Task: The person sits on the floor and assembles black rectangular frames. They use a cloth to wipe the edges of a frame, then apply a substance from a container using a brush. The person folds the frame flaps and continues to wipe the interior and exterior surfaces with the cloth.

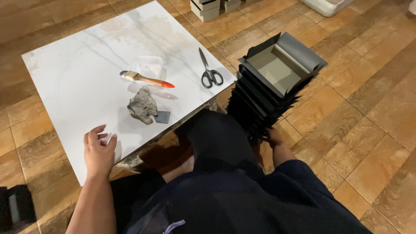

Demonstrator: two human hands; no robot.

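Observation:
My left hand (99, 151) rests open on the near edge of a white marble-look tabletop (78, 78), holding nothing. My right hand (273, 136) grips the bottom of a tall stack of black box trays with grey insides (271, 84), which stands tilted beside my knee. On the tabletop lie a crumpled grey rag (142, 105), a small dark card (163, 117), a paintbrush with an orange handle (146, 79) across a clear plastic tub (147, 67), and black-handled scissors (209, 71).
Brown wood-pattern floor tiles (359, 112) surround the table. Grey boxes (207, 8) stand at the top edge, with a white container (327, 5) further right. A dark object (15, 206) lies at the lower left. My dark-clothed legs (221, 143) fill the foreground.

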